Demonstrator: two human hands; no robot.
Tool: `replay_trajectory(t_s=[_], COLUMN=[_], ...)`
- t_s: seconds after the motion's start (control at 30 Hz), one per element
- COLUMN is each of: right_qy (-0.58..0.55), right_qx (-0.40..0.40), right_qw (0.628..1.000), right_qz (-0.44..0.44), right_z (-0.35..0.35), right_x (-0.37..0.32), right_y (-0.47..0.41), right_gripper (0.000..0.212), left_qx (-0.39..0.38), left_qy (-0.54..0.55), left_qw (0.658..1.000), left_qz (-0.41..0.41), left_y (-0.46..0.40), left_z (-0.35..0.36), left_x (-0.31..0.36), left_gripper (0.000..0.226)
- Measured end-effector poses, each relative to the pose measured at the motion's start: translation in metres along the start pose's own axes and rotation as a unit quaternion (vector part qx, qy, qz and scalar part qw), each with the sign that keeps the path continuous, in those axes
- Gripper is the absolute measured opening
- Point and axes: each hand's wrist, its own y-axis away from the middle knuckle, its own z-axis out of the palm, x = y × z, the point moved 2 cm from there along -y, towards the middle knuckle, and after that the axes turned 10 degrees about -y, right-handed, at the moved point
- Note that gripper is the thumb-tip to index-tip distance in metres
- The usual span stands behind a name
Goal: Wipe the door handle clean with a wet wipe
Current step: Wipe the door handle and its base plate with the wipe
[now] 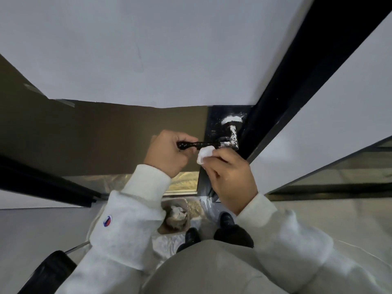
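Head view: left hand (167,152) fingers grip door handle (206,143); right hand (230,177) fingers pinch wet wipe (204,154) beneath it.

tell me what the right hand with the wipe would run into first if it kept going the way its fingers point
The right hand points up and left, its wet wipe right at the black door handle. The lever's underside would be met first, if not already touched; depth is hard to judge. The left hand grips the lever's end.
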Motion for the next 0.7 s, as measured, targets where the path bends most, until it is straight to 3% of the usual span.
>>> replay_trajectory(t_s=[0.1,0.2,0.27,0.37,0.47,0.53,0.7], right_qy=[-0.065,-0.030,0.007,0.003,0.021,0.052,0.094], right_qx=[0.107,0.139,0.135,0.104,0.035,0.035,0.044], right_qw=[0.987,0.986,0.989,0.989,0.995,0.996,0.990], right_qz=[0.101,0.087,0.061,0.108,0.089,0.060,0.092], right_z=[-0.011,-0.012,-0.006,0.010,0.021,0.015,0.002], right_x=[-0.001,0.004,0.011,0.013,0.002,0.006,0.011], right_y=[0.022,0.016,0.004,-0.002,0.002,-0.001,-0.002], right_gripper=[0.007,0.013,0.013,0.031,0.021,0.026,0.029], left_qx=[0.022,0.007,0.002,0.007,0.003,0.009,-0.012], left_qy=[-0.078,-0.123,-0.156,-0.169,-0.172,-0.168,-0.192], left_qw=[0.997,0.992,0.986,0.982,0.981,0.982,0.976], left_qz=[0.009,0.029,0.056,0.083,0.086,0.087,0.102], left_y=[0.005,0.006,0.006,0.007,0.002,-0.001,-0.001], left_z=[0.002,0.006,0.007,0.008,0.012,0.012,0.011], left_x=[0.010,0.016,0.020,0.021,0.016,0.014,0.017], left_gripper=[0.016,0.018,0.021,0.021,0.018,0.017,0.015])
